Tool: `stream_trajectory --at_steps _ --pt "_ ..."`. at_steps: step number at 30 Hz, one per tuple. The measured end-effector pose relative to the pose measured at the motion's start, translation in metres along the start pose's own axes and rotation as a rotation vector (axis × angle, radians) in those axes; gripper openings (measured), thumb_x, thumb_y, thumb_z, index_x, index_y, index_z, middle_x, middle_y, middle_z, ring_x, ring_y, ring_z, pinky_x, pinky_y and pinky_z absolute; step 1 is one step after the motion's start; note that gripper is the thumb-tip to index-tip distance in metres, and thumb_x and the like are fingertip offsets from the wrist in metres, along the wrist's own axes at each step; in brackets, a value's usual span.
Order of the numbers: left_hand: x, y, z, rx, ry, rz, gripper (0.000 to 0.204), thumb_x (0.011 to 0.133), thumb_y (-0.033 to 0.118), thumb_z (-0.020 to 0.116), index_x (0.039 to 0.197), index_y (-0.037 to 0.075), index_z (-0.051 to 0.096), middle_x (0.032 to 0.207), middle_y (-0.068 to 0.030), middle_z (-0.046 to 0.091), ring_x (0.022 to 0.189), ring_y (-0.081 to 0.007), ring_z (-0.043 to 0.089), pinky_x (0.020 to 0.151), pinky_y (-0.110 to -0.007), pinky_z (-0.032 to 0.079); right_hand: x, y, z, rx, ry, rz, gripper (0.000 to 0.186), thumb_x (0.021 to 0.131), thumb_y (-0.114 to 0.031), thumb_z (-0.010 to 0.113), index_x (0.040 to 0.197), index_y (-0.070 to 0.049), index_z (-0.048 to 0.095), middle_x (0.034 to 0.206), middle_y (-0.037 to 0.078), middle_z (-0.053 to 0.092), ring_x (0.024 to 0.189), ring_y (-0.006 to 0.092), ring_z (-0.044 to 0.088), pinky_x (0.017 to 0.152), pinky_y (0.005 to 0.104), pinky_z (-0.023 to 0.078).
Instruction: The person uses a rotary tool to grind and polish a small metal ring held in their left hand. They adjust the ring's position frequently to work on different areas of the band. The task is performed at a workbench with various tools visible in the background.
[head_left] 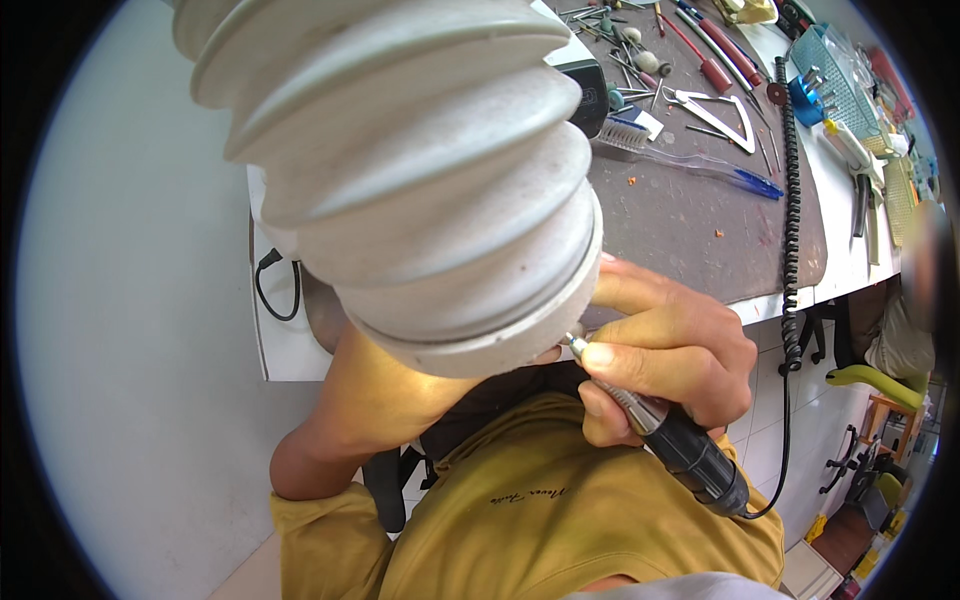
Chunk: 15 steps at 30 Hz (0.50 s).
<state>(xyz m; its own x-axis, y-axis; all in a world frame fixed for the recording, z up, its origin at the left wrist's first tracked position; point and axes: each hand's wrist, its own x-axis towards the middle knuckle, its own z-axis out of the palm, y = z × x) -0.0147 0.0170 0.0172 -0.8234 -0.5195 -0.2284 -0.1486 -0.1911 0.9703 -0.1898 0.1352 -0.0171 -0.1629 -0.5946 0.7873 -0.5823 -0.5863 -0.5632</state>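
My right hand is closed around a rotary handpiece with a metal front and a black grip. Its narrow metal tip points up and left, close to the rim of a wide white ribbed hose. From the handpiece's rear end runs a black cord. My left hand reaches under the mouth of the hose, which hides nearly all its fingers. Whatever it holds there, if anything, is out of sight. Both hands are close together at the near edge of the workbench.
On the bench's dark mat lie a clear-and-blue toothbrush, a white caliper and several burs and polishing bits. A coiled black cord hangs over the right edge. Beyond it is a light blue basket.
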Motion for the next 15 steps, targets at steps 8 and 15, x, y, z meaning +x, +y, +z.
stream_trajectory --at_steps 8,15 --pt "-0.002 -0.012 0.002 0.024 0.043 0.139 0.018 0.095 0.001 0.069 0.111 -0.006 0.062 0.106 -0.0203 0.072 0.102 -0.0274 0.073 0.090 -0.039 0.061 0.002 -0.003 -0.002 0.009 0.004 0.000 0.028 0.074 -0.001 0.085 0.098 -0.003 0.070 0.082 0.009 0.072 0.096 0.0355 0.077 0.088 0.0509 0.064" --pt "0.001 -0.018 0.001 0.096 0.032 0.249 0.015 0.092 -0.004 0.069 0.107 -0.004 0.064 0.105 -0.0204 0.070 0.099 -0.0270 0.071 0.089 -0.039 0.060 0.000 -0.006 0.001 -0.056 0.024 0.029 0.029 0.074 -0.001 0.084 0.099 -0.004 0.070 0.084 0.010 0.072 0.096 0.0349 0.076 0.087 0.0496 0.064"
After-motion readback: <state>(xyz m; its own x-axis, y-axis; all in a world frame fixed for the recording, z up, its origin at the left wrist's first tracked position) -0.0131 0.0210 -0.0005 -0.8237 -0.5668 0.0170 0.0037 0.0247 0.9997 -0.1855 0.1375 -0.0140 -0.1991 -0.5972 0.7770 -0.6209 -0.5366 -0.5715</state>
